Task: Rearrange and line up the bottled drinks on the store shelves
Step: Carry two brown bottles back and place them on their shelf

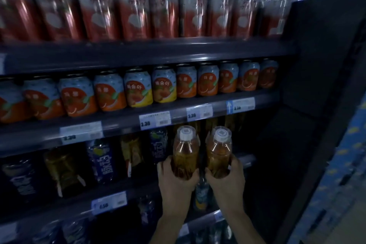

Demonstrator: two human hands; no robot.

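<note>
The place is a dim store aisle with a dark shelf unit [138, 53] full of drinks, closed on its right by a dark side panel [320, 65]. In front of the third shelf level, the left hand [172, 181] and the right hand [227, 181] each hold one bottle from below.

The left hand is wrapped around the lower part of the left amber bottle [185, 152], with the thumb on one side and the fingers on the other. The right hand grips the lower part of the right amber bottle [218, 150] in the same way. Both bottles have white caps, lean a little, and are just beside each other with a narrow dark gap between them. I cannot tell whether their bottoms touch the shelf.

Directly above the two grips runs a shelf rail with price tags [154, 120], and over it a row of short orange cans [111, 93]. Higher again stands a row of tall red cans [130, 10]. To the left of the left hand, on the same level, stand dark blue bottles [103, 160] and some brownish ones, all dim. Just under the two hands, between the wrists, a small bottle [202, 192] shows on the lower level. Left of it and lower hangs a blue price tag [109, 202]. Well apart to the right of the right hand are blue packs [346, 154].
</note>
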